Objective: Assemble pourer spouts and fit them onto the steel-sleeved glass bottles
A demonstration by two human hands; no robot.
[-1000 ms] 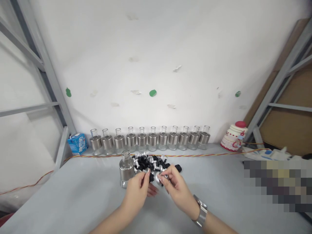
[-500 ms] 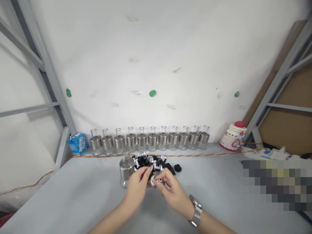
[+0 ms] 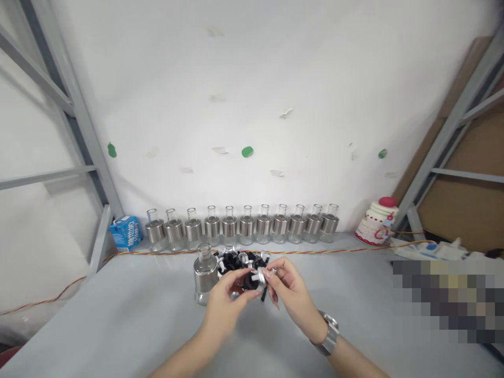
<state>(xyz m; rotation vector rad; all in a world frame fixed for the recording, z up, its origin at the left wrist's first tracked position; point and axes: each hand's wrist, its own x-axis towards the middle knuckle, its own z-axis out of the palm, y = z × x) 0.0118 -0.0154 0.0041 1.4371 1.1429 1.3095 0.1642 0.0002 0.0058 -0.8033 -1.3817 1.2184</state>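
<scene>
My left hand [image 3: 228, 296] is closed, thumb and fingers curved around a round black cap [image 3: 250, 282]. Close on its right, my right hand [image 3: 289, 286] pinches a white flanged spout piece [image 3: 260, 277], whose stem points left toward the cap. Whether the two pieces touch, I cannot tell. Just behind both hands lies a pile of black and white stopper parts [image 3: 236, 261], partly covered by my fingers. A glass bottle with a steel sleeve [image 3: 205, 275] stands upright, open at the neck, beside my left hand.
Several similar sleeved bottles [image 3: 247, 226] line the wall at the back. A blue drink carton [image 3: 126, 233] is at the left, a cake-shaped jar [image 3: 376, 221] at the right. A twisted red-yellow wire [image 3: 315, 251] crosses the grey table [image 3: 129, 310].
My right hand has moved slightly right and turned, bringing the white spout piece up into clear view. The left hand has opened wider around the black cap, now visible between its fingers.
</scene>
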